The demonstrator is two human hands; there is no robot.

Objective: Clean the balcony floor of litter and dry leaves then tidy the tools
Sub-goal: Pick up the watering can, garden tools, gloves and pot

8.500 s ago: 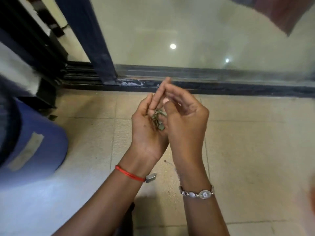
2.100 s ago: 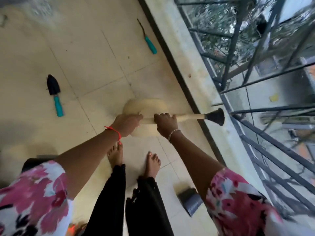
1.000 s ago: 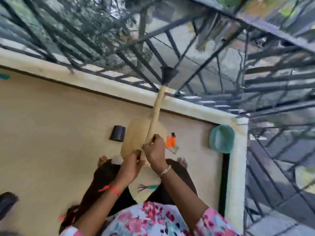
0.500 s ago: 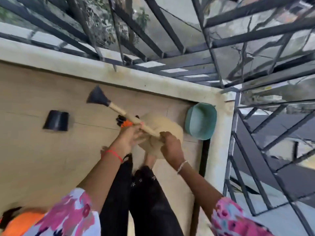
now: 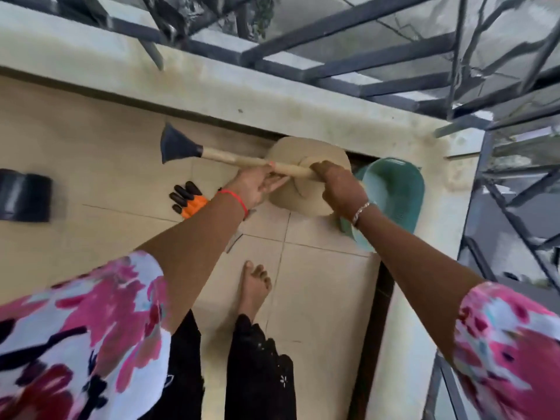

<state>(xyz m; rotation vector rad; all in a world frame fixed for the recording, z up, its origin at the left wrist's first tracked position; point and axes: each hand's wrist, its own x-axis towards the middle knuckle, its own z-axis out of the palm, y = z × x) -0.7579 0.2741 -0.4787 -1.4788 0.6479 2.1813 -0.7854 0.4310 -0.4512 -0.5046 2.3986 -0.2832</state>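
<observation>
I hold a broom (image 5: 224, 157) level above the tiled balcony floor (image 5: 312, 286). Its pale handle ends in a black cap at the left, and its tan bristle head (image 5: 306, 177) fans out under my hands. My left hand (image 5: 257, 184) grips the handle near the bristles. My right hand (image 5: 341, 186) grips the broom where the handle meets the bristle head. A teal dustpan (image 5: 394, 195) leans in the corner behind my right wrist.
An orange and black garden glove (image 5: 188, 198) lies on the tiles left of my left wrist. A black pot (image 5: 24, 194) lies on its side at the far left. The pale ledge (image 5: 272, 89) and dark metal railing (image 5: 363, 59) close the balcony; my bare foot (image 5: 253, 287) stands below.
The broom has swung level, its black cap now pointing left, and I have stepped nearer the corner with the dustpan. Both hands keep their grip.
</observation>
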